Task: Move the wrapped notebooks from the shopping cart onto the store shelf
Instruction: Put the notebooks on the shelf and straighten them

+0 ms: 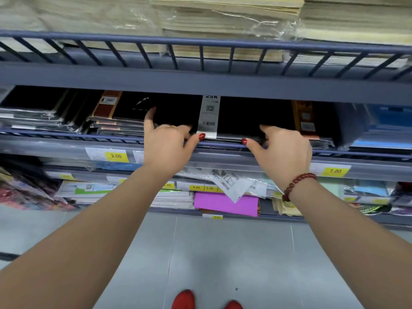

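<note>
Fingers (149, 118) of left hand (166, 144) lie on top of the black wrapped notebook (245, 117), index spread away from the rest. Thumb hooks under its front edge, so it's a pinch grip. Right hand (284, 150) does the same: fingers on top, thumb under the front edge.

Notebook sits inside the middle shelf (66, 143), front edge just over the blue rail (116, 136). White barcode band (209, 114) wraps round it between the two hands. Shelf interior is dark, so it's possibly a stack rather than one book; can't tell.

Brown-spined notebooks (107, 105) lie just left of it. Beige paper stacks (223, 18) sit on the shelf above. Yellow 2.00 tag (116, 156) and yellow 1.00 tag (335, 171) sit below the rail. Red bead bracelet (297, 182) on the right wrist.
</note>
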`<state>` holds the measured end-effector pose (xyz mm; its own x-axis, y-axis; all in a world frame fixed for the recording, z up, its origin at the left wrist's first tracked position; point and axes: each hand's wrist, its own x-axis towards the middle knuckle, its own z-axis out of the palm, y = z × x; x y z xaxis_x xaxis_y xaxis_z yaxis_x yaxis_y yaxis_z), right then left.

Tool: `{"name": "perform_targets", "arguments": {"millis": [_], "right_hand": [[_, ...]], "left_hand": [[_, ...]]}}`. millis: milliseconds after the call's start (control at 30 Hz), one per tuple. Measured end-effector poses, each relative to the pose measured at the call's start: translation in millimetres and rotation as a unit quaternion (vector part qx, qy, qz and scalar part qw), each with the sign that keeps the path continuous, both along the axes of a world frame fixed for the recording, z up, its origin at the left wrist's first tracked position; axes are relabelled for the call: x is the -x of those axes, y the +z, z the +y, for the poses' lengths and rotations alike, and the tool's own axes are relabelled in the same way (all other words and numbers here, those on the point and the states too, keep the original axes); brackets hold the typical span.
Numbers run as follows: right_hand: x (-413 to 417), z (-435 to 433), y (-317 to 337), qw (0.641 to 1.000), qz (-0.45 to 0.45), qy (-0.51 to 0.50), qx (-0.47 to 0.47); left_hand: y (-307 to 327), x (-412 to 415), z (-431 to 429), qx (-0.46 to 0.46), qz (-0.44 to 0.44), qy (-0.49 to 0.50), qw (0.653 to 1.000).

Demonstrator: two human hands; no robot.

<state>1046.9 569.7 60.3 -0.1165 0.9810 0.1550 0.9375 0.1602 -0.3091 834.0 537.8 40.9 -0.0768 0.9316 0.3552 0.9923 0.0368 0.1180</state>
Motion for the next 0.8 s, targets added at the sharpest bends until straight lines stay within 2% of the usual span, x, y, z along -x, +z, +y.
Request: {"name": "perform_targets", "arguments": {"millis": [200, 467, 533, 667, 800], "right_hand": [[0, 5, -1, 0.997, 0.067, -0.026, -0.003], [2, 1, -2, 0.998, 0.061, -0.016, -0.011], [-1, -4, -3, 0.997, 0.081, 0.004, -0.005], [-18, -26, -6, 0.98, 0.189, 0.069, -0.004], [-51, -38, -3, 0.978, 0.185, 0.079, -0.051]], "left_hand": [[1, -1, 0, 0.021, -0.029, 0.014, 0.999], [4, -1, 0, 0.038, -0.056, 0.03, 0.997], [7, 0, -2, 0.047, -0.057, 0.015, 0.997], [13, -1, -12, 0.012, -0.04, -0.045, 0.998], [18, -23, -13, -0.009, -0.088, -0.105, 0.99]]}}
